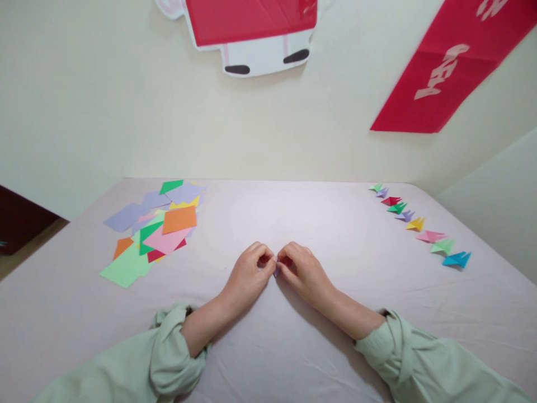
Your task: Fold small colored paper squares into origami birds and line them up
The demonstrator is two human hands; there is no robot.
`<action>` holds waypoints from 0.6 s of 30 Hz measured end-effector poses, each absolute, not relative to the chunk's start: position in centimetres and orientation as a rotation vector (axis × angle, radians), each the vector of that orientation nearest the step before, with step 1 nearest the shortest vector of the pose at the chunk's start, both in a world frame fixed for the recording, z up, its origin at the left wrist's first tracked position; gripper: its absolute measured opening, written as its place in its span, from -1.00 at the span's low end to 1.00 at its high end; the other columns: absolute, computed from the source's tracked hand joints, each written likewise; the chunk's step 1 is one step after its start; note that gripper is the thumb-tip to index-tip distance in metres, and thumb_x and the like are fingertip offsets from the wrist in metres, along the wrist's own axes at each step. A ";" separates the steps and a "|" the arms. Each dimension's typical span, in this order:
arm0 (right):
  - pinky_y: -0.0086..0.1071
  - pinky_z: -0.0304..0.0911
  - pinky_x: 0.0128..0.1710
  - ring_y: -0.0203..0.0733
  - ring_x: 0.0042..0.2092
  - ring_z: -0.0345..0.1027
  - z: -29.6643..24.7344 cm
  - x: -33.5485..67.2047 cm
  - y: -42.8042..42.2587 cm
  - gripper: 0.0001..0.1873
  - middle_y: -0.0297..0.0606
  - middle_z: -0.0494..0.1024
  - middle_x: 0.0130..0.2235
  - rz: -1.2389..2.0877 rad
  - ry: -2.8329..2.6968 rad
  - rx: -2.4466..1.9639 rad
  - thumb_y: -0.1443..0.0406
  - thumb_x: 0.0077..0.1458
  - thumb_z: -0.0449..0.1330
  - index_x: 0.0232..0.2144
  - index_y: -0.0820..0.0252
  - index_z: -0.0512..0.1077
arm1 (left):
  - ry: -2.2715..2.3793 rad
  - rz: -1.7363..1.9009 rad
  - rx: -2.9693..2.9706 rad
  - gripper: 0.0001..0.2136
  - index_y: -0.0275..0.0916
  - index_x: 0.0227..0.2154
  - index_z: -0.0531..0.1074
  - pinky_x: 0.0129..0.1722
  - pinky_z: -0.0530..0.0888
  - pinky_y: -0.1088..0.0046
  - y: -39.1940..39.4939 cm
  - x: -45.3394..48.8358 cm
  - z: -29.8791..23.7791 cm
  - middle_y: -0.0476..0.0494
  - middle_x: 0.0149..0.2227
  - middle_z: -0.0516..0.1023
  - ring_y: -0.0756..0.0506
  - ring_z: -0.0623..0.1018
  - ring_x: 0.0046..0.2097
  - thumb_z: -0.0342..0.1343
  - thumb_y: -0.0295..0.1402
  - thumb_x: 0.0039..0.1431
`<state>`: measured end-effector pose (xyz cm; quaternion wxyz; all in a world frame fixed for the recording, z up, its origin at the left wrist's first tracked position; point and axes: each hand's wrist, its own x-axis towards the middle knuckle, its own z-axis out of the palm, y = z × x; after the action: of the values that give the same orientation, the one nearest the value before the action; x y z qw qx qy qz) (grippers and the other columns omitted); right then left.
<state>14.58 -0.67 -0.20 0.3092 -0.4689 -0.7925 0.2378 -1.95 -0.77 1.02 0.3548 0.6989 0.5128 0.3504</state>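
Both hands meet at the middle of the table covered in a pale cloth (268, 347). My left hand (248, 272) and my right hand (302, 271) are curled, fingertips pinched together on a small red paper piece (285, 261) that shows only as a sliver between the fingers. Most of the paper is hidden by the fingers. Pale green sleeves are rolled up on both forearms.
A loose pile of coloured paper squares (156, 232) lies at the left. A diagonal row of several small folded paper figures (422, 225) runs along the right side. Red banners hang on the wall behind.
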 end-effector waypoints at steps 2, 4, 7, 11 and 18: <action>-0.35 0.10 -0.23 -0.22 -0.29 0.25 -0.2 14.6 -0.7 -0.88 -0.36 0.41 -0.36 0.633 -2.094 -1.238 0.45 0.13 0.16 -0.38 0.16 0.33 | 1.324 0.904 1.805 -0.88 -0.22 -0.48 0.37 -0.26 0.32 0.40 -0.8 -1.9 1.1 -0.04 -0.39 0.40 -0.07 0.41 -0.30 0.01 -0.43 0.15; -0.35 0.10 -0.23 -0.22 -0.29 0.25 -0.2 14.6 -0.6 -0.88 -0.36 0.41 -0.36 0.635 -2.097 -1.240 0.45 0.14 0.16 -0.39 0.16 0.33 | 1.328 0.897 1.797 -0.88 -0.22 -0.48 0.36 -0.25 0.33 0.40 -0.7 -1.9 1.2 -0.04 -0.39 0.40 -0.07 0.41 -0.29 0.01 -0.43 0.15; -0.35 0.10 -0.24 -0.23 -0.29 0.25 -0.2 14.6 -0.6 -0.88 -0.36 0.41 -0.36 0.633 -2.105 -1.244 0.45 0.14 0.15 -0.39 0.16 0.33 | 1.328 0.890 1.775 -0.89 -0.21 -0.49 0.37 -0.24 0.33 0.39 -0.7 -1.9 1.3 -0.05 -0.40 0.41 -0.08 0.42 -0.29 0.01 -0.43 0.13; -0.35 0.11 -0.23 -0.22 -0.29 0.25 -0.1 14.5 -0.6 -0.88 -0.35 0.42 -0.36 0.632 -2.110 -1.254 0.46 0.13 0.15 -0.39 0.16 0.33 | 1.338 0.876 1.740 -0.92 -0.22 -0.49 0.38 -0.26 0.35 0.41 -0.6 -1.9 1.3 -0.04 -0.40 0.42 -0.07 0.43 -0.30 0.03 -0.44 0.08; -0.34 0.13 -0.25 -0.21 -0.29 0.26 -0.1 14.6 -0.7 -0.89 -0.33 0.42 -0.35 0.628 -2.116 -1.249 0.44 0.15 0.14 -0.38 0.15 0.33 | 1.325 0.843 1.697 -0.91 -0.23 -0.51 0.40 -0.31 0.34 0.45 -0.2 -2.1 1.3 -0.01 -0.43 0.43 -0.05 0.43 -0.34 0.05 -0.45 0.05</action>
<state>14.60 -0.65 -0.08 0.2982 -0.4701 -0.7964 0.2365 -2.09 -0.17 1.32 0.4031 0.6716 0.5244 0.3338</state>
